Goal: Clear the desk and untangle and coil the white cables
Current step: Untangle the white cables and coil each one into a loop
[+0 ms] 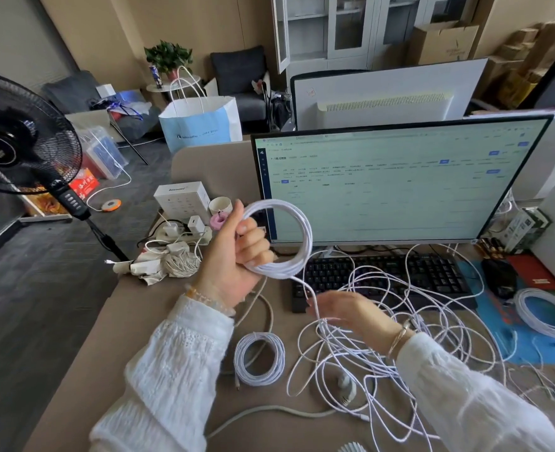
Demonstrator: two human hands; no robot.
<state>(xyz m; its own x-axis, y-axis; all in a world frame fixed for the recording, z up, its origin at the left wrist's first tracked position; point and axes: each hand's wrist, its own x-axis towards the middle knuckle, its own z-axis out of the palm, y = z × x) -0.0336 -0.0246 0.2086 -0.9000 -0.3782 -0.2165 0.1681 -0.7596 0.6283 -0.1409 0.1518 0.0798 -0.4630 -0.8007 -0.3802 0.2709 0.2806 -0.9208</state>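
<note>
My left hand (240, 256) is raised above the desk and grips a round coil of white cable (297, 230). One strand runs down from that coil to my right hand (351, 313), which is blurred low over the desk with its fingers spread around the strand. Under and around the right hand lies a loose tangle of white cable (383, 363). A finished white coil (259, 358) lies flat on the desk (132, 327) near my left forearm. Another white coil (545, 313) rests at the right on a blue mat.
A monitor (396, 181) stands behind a black keyboard (383, 275). A power strip with chargers (181, 231) and bundled leads (171, 265) sit at the desk's left corner. A black fan (18, 138) stands left of the desk. A thicker grey cable (269, 409) crosses the front.
</note>
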